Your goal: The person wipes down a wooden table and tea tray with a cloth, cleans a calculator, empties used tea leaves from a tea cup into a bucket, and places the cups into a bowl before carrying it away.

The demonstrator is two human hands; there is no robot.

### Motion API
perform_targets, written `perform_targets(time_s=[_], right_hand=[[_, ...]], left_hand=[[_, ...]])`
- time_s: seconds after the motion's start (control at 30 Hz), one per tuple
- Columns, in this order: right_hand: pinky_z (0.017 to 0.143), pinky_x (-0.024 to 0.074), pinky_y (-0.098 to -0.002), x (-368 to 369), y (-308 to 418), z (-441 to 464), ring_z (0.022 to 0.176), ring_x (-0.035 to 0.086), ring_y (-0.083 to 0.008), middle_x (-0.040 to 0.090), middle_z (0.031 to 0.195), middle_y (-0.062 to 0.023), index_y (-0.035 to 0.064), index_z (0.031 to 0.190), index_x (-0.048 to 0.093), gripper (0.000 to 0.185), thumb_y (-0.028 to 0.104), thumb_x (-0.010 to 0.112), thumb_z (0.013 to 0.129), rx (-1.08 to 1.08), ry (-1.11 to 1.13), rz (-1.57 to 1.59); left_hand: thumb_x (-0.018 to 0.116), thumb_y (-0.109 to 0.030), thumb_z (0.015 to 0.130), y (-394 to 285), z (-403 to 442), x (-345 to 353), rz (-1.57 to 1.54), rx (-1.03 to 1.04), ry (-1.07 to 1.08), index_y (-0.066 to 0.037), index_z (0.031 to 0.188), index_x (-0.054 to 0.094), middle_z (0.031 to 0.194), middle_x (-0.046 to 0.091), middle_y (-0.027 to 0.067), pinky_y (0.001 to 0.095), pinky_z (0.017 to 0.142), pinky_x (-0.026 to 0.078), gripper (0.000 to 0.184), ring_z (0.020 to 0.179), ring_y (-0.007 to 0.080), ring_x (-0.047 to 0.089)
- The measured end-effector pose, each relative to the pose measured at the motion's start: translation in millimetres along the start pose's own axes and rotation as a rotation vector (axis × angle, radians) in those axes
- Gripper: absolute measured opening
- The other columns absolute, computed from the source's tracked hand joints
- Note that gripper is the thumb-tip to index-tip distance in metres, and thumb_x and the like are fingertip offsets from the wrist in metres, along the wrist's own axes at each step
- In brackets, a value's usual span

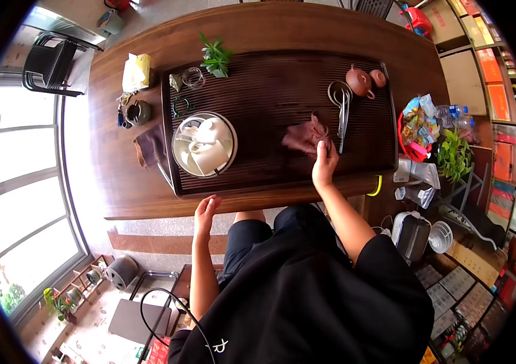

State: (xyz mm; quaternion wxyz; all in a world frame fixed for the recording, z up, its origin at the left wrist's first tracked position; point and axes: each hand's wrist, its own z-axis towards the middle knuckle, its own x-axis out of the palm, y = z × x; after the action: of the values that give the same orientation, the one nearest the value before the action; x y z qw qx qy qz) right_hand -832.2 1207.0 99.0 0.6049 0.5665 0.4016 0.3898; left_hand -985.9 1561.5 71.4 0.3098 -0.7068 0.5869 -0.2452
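My right hand [326, 162] holds a crumpled brown cloth [306, 134] on the slatted dark tea tray [270, 73]. Near the table's front edge is my left hand [207, 207], its fingers loosely curled with nothing seen in them. A round white bowl [232, 144] with white cups [209, 156] stands at the tray's left. To the right of the cloth lie long metal tongs [343, 118] beside a round strainer [336, 93]. A reddish-brown teapot [360, 82] and a small cup [378, 77] sit at the tray's right rear.
A green plant [215, 57] stands at the tray's rear left. Left of the tray are a tissue pack [136, 71], a dark pot [139, 113] and a folded brown cloth [151, 147]. A red basket [401, 134] holding wrappers stands right of the table.
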Motion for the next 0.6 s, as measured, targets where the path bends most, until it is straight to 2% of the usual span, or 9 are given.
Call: perform_targets(time_s=[0.03, 0.1, 0.13, 0.17, 0.3, 0.37, 0.43, 0.47, 0.6], right_hand=[[0.088, 0.0495, -0.0323, 9, 2, 14, 0.096, 0.064, -0.0199, 0.070, 0.103, -0.0103, 0.0003, 0.115, 0.068, 0.033, 0.029, 0.056, 0.103, -0.078, 0.056, -0.006], [0.110, 0.0386, -0.0481, 30, -5, 40, 0.130, 0.053, -0.0380, 0.062, 0.132, -0.0231, 0.0069, 0.130, 0.065, 0.043, 0.038, 0.051, 0.104, -0.395, 0.275, -0.514], [0.118, 0.0192, -0.0638, 44, -21, 51, 0.147, 0.025, -0.0492, 0.040, 0.154, -0.0254, 0.0183, 0.139, 0.060, 0.049, 0.047, 0.046, 0.103, -0.312, 0.485, -0.846], [0.112, 0.0153, -0.0744, 59, -65, 56, 0.147, 0.018, -0.0532, 0.024, 0.164, -0.0204, 0.0241, 0.142, 0.057, 0.049, 0.051, 0.046, 0.102, -0.354, 0.483, -1.023], [0.104, 0.0115, -0.0831, 133, -102, 92, 0.147, 0.013, -0.0575, 0.015, 0.167, -0.0171, 0.0264, 0.141, 0.058, 0.050, 0.053, 0.048, 0.100, -0.252, 0.206, -1.259], [0.107, 0.0160, -0.0785, 184, -101, 102, 0.146, 0.020, -0.0542, 0.023, 0.164, -0.0185, 0.0188, 0.139, 0.059, 0.054, 0.053, 0.051, 0.098, -0.149, 0.101, -1.356], [0.111, 0.0228, -0.0707, 219, -115, 104, 0.144, 0.029, -0.0507, 0.034, 0.160, -0.0164, 0.0098, 0.137, 0.060, 0.056, 0.049, 0.054, 0.097, -0.373, 0.262, -1.146], [0.112, 0.0347, -0.0563, 228, -114, 99, 0.137, 0.041, -0.0451, 0.043, 0.156, -0.0122, 0.0040, 0.133, 0.061, 0.051, 0.041, 0.056, 0.097, -0.550, 0.248, -1.176], [0.106, 0.0458, -0.0406, 190, -105, 122, 0.126, 0.054, -0.0362, 0.044, 0.155, -0.0083, 0.0039, 0.128, 0.063, 0.040, 0.030, 0.056, 0.099, -0.661, 0.556, -1.094]], left_hand=[[0.056, -0.033, 0.104, -2, 7, -7, -0.002, 0.002, 0.003, -0.005, 0.131, 0.062, 0.117, 0.071, 0.0066, 0.0291, 0.093, 0.048, 0.038, 0.111, 0.0153, 0.064], [0.056, -0.032, 0.104, -4, 22, -18, 0.094, -0.035, 0.034, -0.006, 0.128, 0.063, 0.115, 0.072, 0.0054, 0.0284, 0.091, 0.047, 0.036, 0.108, 0.0140, 0.065], [0.056, -0.030, 0.105, -3, 30, -22, 0.124, 0.011, 0.041, -0.006, 0.125, 0.064, 0.114, 0.072, 0.0050, 0.0274, 0.089, 0.047, 0.033, 0.105, 0.0128, 0.066], [0.056, -0.026, 0.105, -9, 33, -22, 0.153, 0.034, 0.028, -0.003, 0.125, 0.064, 0.112, 0.072, 0.0057, 0.0268, 0.090, 0.048, 0.032, 0.103, 0.0121, 0.065], [0.057, -0.022, 0.104, -9, 44, -33, 0.257, 0.035, 0.044, 0.002, 0.124, 0.064, 0.110, 0.072, 0.0060, 0.0251, 0.090, 0.048, 0.032, 0.101, 0.0104, 0.063], [0.057, -0.022, 0.104, -10, 44, -37, 0.245, -0.001, 0.051, 0.001, 0.124, 0.064, 0.109, 0.072, 0.0064, 0.0257, 0.090, 0.048, 0.032, 0.101, 0.0111, 0.064], [0.056, -0.025, 0.105, 6, 55, -45, 0.209, 0.014, 0.044, 0.000, 0.124, 0.064, 0.109, 0.072, 0.0076, 0.0280, 0.090, 0.051, 0.032, 0.101, 0.0137, 0.066], [0.055, -0.026, 0.105, 7, 57, -44, 0.039, -0.046, -0.007, -0.001, 0.124, 0.063, 0.110, 0.072, 0.0082, 0.0295, 0.090, 0.052, 0.033, 0.101, 0.0153, 0.067], [0.050, -0.021, 0.106, -14, 69, -44, -0.272, 0.043, -0.065, -0.003, 0.138, 0.048, 0.123, 0.065, 0.0112, 0.0347, 0.096, 0.052, 0.037, 0.107, 0.0200, 0.066]])
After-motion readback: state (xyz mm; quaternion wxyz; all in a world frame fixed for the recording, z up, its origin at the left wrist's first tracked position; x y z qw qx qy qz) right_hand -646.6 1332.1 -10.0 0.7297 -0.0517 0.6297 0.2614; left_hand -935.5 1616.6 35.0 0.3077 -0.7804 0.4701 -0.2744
